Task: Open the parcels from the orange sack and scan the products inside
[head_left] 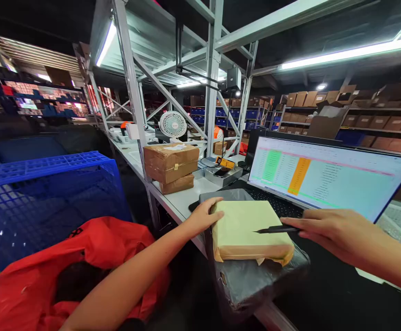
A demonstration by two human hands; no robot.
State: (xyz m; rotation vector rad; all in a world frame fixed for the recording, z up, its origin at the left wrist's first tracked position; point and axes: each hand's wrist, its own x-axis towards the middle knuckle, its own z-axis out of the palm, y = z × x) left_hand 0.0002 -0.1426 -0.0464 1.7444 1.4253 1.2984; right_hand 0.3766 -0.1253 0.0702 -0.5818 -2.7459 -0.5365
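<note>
A flat pale-yellow paper-wrapped parcel lies on a grey plastic mailer bag at the front edge of the white table. My left hand rests against the parcel's left edge, fingers curled on its corner. My right hand comes in from the right and grips a black pen whose tip points left over the parcel's top.
An open laptop shows a spreadsheet behind the parcel. Taped brown boxes, a small fan and a scanner stand further back. A blue plastic crate and a red bag sit at left. Metal rack posts rise from the table.
</note>
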